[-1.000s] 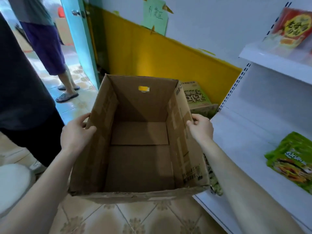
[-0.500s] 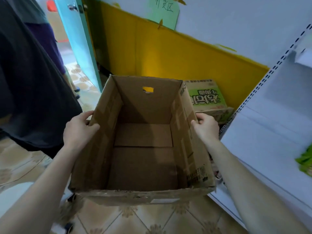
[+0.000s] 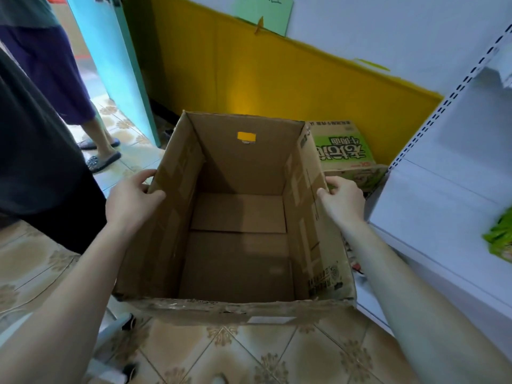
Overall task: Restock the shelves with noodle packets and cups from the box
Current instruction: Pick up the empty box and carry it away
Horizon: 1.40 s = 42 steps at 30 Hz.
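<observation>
An open brown cardboard box [image 3: 238, 245] hangs in front of me above the tiled floor, and nothing lies inside it. My left hand [image 3: 130, 200] grips the top edge of its left wall, thumb inside. My right hand [image 3: 343, 200] grips the top edge of its right wall. A green noodle packet [image 3: 500, 235] lies on the white shelf [image 3: 432, 206] at the far right, partly cut off by the frame. A closed green-and-brown noodle carton [image 3: 343, 151] sits on the floor behind the box, against the yellow wall.
A person in dark clothes [image 3: 36, 151] stands close on the left. Another person in purple shorts and sandals [image 3: 55, 67] stands in the doorway by the teal door [image 3: 110, 65]. A white object [image 3: 110, 331] sits on the floor at lower left.
The view has swung left and down, so most of the shelf and its upper packets have left the frame. Both hands keep the same hold on the box.
</observation>
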Tool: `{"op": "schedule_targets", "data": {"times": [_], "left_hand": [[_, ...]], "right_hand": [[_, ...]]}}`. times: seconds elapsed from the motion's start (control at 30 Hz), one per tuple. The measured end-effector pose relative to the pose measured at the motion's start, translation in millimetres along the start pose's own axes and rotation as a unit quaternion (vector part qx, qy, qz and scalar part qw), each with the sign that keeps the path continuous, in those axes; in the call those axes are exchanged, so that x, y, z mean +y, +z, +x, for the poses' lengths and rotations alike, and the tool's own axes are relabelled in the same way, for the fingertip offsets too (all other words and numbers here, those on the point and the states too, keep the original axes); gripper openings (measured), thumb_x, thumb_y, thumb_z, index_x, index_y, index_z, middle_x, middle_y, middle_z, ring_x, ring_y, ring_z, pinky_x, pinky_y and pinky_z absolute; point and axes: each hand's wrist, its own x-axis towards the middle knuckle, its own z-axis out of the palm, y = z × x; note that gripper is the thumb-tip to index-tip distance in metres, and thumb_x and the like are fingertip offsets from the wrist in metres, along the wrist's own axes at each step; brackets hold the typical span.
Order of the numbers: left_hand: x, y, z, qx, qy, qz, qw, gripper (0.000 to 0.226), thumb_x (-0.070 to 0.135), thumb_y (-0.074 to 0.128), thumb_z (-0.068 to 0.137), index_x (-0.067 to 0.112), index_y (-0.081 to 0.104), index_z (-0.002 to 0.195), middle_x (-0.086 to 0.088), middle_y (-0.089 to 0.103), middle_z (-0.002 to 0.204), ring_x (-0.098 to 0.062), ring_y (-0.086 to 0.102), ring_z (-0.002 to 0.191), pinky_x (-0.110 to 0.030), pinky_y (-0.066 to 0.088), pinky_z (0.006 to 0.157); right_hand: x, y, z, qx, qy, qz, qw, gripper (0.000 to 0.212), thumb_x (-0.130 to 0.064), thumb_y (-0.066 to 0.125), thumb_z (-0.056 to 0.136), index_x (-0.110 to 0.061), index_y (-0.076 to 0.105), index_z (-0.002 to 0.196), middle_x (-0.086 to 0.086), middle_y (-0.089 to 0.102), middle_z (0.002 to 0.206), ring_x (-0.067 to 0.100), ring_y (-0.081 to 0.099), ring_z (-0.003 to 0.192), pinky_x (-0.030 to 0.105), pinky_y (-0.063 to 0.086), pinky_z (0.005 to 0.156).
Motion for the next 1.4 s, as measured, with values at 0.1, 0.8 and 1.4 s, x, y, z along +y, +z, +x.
{"op": "schedule_targets", "data": {"times": [0.1,0.8,1.4], "left_hand": [[-6.9,-5.9,-5.2,0.009,-0.007,0.003,1.0,0.044,0.011,0.058,0.082,0.02,0.058,0.125,-0.013,0.066,0.111,-0.028,0.06,0.104,-0.036,0.047,0.081],[-98.4,-74.3,92.2,0.056,-0.068,0.005,0.996,0.044,0.014,0.06,0.085,0.019,0.055,0.128,-0.016,0.065,0.114,-0.029,0.059,0.105,-0.033,0.042,0.073],[-106.0,-49.3,366.5,-0.041,-0.007,0.015,0.999,0.049,0.017,0.06,0.078,0.027,0.055,0.126,-0.012,0.067,0.113,-0.026,0.062,0.103,-0.043,0.049,0.092]], "right_hand": [[-3.0,2.5,-5.7,-0.015,-0.013,-0.001,1.0,0.032,-0.018,0.052,0.092,-0.013,0.058,0.123,0.007,0.066,0.114,0.023,0.061,0.092,0.024,0.042,0.073],[-132.4,121.5,25.6,-0.065,-0.047,0.018,0.997,0.034,-0.017,0.052,0.093,-0.012,0.056,0.126,0.006,0.064,0.12,0.023,0.062,0.1,0.023,0.041,0.072],[-219.2,239.0,183.0,-0.016,0.046,0.023,0.999,0.026,-0.02,0.052,0.092,-0.018,0.062,0.116,0.002,0.067,0.11,0.02,0.059,0.086,0.025,0.044,0.067]]}}
